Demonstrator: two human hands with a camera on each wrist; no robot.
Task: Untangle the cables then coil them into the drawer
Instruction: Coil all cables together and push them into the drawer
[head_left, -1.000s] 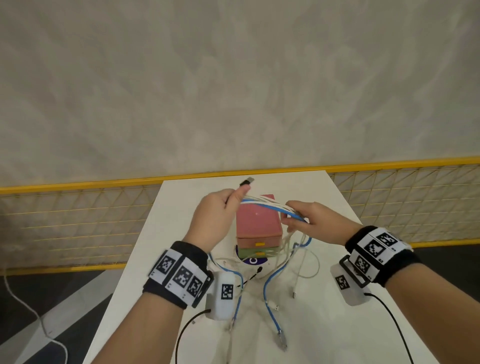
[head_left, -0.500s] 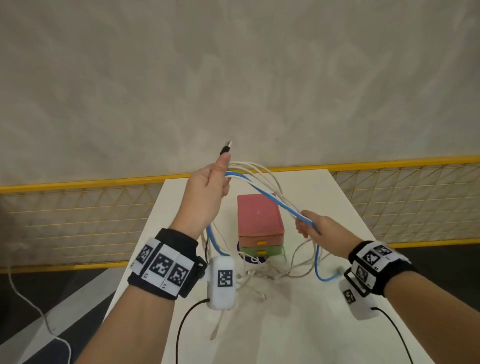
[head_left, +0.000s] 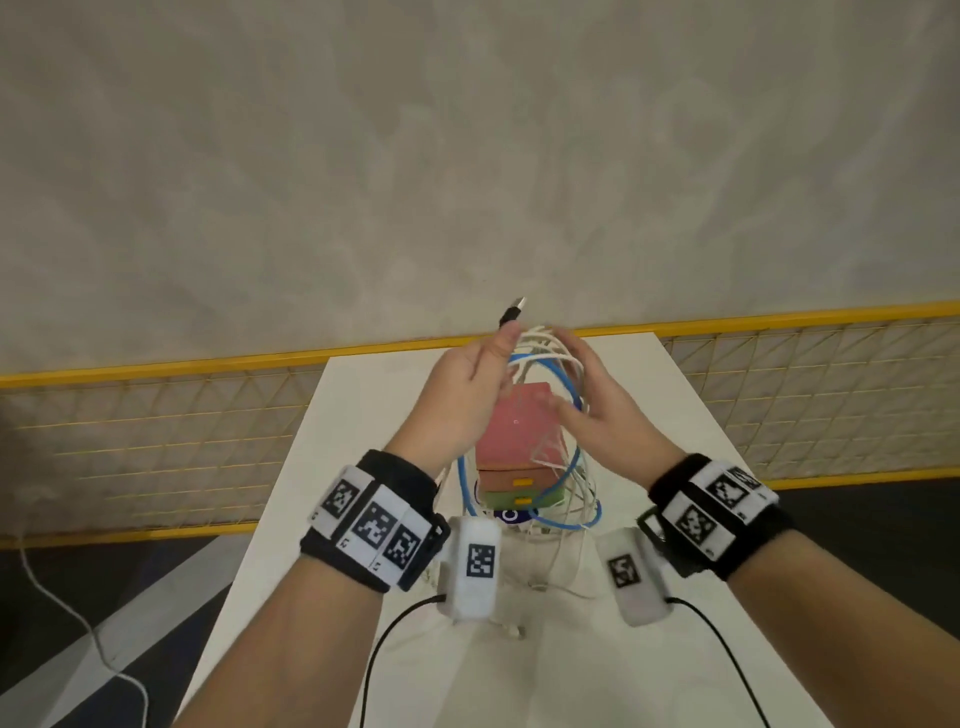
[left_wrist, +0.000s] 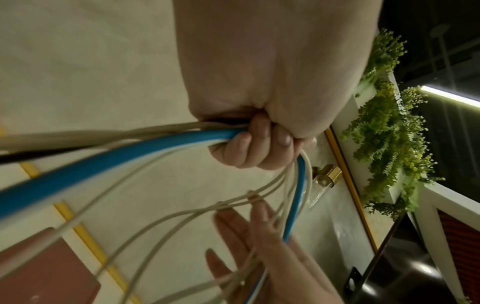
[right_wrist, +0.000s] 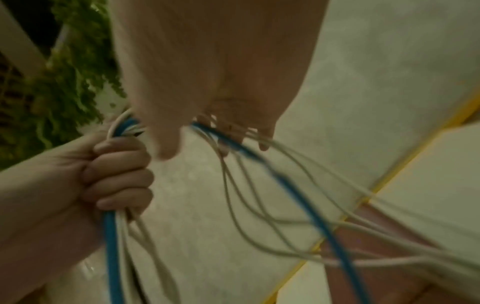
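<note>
My left hand (head_left: 462, 395) is raised above the table and grips a bundle of cables (head_left: 545, 353), white ones and a blue one (head_left: 569, 395). A black USB plug (head_left: 513, 312) sticks up past its thumb. The left wrist view shows its fingers (left_wrist: 254, 148) curled round the blue cable (left_wrist: 103, 160). My right hand (head_left: 597, 410) is close beside it, fingers straight, with the hanging loops lying across them (left_wrist: 246, 236). The loops hang down in front of the small drawer unit (head_left: 514, 426), which has a pink top and yellow handles.
The white table (head_left: 363, 441) is narrow, with a yellow mesh fence (head_left: 156, 415) behind and beside it. Loose white cable (head_left: 550, 582) lies on the table in front of the drawer unit. Black cords run from the wrist cameras. Another white cable (head_left: 78, 618) trails on the floor at left.
My right hand let go of the blue cable at the lower right and came up beside my left hand. The cables now hang as loops, with their ends lifted off the table.
</note>
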